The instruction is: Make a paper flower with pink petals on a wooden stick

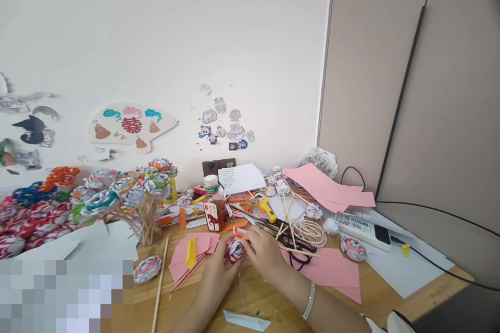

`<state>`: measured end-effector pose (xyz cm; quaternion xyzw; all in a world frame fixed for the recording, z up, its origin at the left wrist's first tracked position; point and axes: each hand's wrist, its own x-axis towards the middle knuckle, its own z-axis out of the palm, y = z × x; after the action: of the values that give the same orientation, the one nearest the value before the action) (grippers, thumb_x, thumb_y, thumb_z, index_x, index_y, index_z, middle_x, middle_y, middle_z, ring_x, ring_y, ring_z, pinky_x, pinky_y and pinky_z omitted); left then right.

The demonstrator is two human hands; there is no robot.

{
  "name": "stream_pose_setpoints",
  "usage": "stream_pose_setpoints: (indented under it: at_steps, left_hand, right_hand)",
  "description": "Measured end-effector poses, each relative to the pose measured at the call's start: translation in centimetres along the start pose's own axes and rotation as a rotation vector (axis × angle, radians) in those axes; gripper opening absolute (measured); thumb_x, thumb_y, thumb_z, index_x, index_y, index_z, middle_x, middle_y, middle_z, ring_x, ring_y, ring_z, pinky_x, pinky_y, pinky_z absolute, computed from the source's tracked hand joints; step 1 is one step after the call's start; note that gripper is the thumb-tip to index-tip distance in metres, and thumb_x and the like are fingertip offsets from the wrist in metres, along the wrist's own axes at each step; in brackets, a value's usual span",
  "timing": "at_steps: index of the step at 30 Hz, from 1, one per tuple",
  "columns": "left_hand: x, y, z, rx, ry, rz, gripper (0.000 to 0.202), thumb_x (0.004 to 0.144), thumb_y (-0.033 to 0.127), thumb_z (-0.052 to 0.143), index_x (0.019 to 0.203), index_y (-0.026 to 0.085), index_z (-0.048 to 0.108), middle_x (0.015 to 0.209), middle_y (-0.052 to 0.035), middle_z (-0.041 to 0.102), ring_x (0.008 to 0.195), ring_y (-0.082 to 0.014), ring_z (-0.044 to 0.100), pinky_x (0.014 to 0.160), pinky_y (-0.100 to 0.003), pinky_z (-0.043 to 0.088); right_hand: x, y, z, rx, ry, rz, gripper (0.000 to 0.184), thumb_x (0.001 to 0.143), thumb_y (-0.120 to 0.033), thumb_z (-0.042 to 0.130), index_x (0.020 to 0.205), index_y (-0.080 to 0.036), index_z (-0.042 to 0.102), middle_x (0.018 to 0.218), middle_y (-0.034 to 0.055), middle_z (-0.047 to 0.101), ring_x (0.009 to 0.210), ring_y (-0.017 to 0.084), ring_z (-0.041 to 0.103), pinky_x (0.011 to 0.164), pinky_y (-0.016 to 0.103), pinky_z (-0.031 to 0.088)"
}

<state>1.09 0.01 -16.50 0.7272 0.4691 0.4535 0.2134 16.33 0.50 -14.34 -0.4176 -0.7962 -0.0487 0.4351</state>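
we see both hands meeting over the middle of the bench (pixel 253 302), closed together on a small paper flower (pixel 236 250) of pink and grey-white folds. the left hand (pixel 216 276) cups it from the left, fingers curled around it. the right hand (pixel 264 252), a silver bracelet (pixel 309 300) on its wrist, pinches its right side. we cannot tell whether the flower touches the wood. just left of it lies a stack of pink sheets (pixel 199 244) carrying a yellow strip (pixel 190 253). behind the hands stands a small bottle (pixel 214 209) with a white cap. black scissors (pixel 292 250) and a string of pearls (pixel 312 231) lie just right of the right hand. a long wooden stick (pixel 159 286) and a loose paper rose (pixel 147 269) lie further left.
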Motion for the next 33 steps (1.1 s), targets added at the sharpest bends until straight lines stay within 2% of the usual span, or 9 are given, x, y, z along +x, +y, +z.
stream_pose_setpoints:
  at_steps: [7, 14, 18, 22, 28, 33]
  left_hand:
    - [0.0, -0.5, 0.1, 0.043, 0.006, 0.011, 0.042, 0.073, 0.024, 0.057, 0.115, 0.021, 0.052, 0.111, -0.0070, 0.065, 0.096, -0.0224, 0.063, 0.084, -0.036, 0.050]
    - [0.0, -0.4, -0.1, 0.040, -0.006, 0.009, 0.042, 0.073, 0.022, 0.057, 0.114, 0.021, 0.053, 0.109, -0.0066, 0.067, 0.093, -0.0221, 0.064, 0.083, -0.037, 0.050]
    - [0.0, -0.1, -0.1, 0.003, -0.001, -0.024, 0.041, 0.072, 0.024, 0.058, 0.112, 0.020, 0.054, 0.104, -0.0076, 0.069, 0.092, -0.0236, 0.065, 0.080, -0.037, 0.051]
    - [0.0, 0.3, -0.3, 0.012, -0.007, -0.011, 0.038, 0.073, 0.026, 0.059, 0.110, 0.020, 0.055, 0.102, -0.0074, 0.069, 0.092, -0.0234, 0.065, 0.081, -0.036, 0.051]
    - [-0.1, 0.4, -0.3, 0.029, -0.008, -0.010, 0.037, 0.074, 0.028, 0.058, 0.110, 0.019, 0.056, 0.099, -0.0072, 0.070, 0.089, -0.0234, 0.065, 0.078, -0.036, 0.052]
    - [0.0, 0.2, -0.3, 0.047, -0.009, 0.004, 0.039, 0.075, 0.028, 0.057, 0.113, 0.019, 0.054, 0.104, -0.0085, 0.068, 0.092, -0.0239, 0.065, 0.081, -0.037, 0.051]
  right_hand:
    - [0.0, 0.6, 0.6, 0.052, -0.028, -0.009, 0.016, 0.092, -0.019, 0.043, 0.082, -0.019, 0.055, 0.078, 0.0009, 0.060, 0.072, 0.014, 0.057, 0.064, 0.024, 0.043]
    - [0.0, 1.1, 0.4, -0.174, -0.218, -0.114, 0.013, 0.091, -0.017, 0.044, 0.081, -0.017, 0.052, 0.075, 0.0020, 0.061, 0.067, 0.016, 0.058, 0.056, 0.025, 0.041]
    - [0.2, 1.1, 0.1, -0.177, -0.244, -0.173, 0.010, 0.089, -0.013, 0.046, 0.084, -0.017, 0.053, 0.079, 0.0031, 0.063, 0.069, 0.016, 0.060, 0.058, 0.025, 0.042]
    - [0.3, 1.2, 0.0, -0.207, -0.268, -0.140, 0.009, 0.088, -0.012, 0.047, 0.082, -0.016, 0.053, 0.076, 0.0038, 0.064, 0.066, 0.017, 0.061, 0.055, 0.025, 0.041]
    - [0.5, 0.9, -0.5, -0.256, -0.379, -0.093, 0.007, 0.083, -0.012, 0.054, 0.089, -0.015, 0.054, 0.078, 0.0037, 0.065, 0.067, 0.017, 0.061, 0.055, 0.024, 0.039]
    - [0.8, 0.2, -1.0, -0.192, -0.292, 0.004, 0.010, 0.088, -0.015, 0.049, 0.083, -0.017, 0.057, 0.080, 0.0031, 0.065, 0.074, 0.016, 0.061, 0.060, 0.024, 0.038]
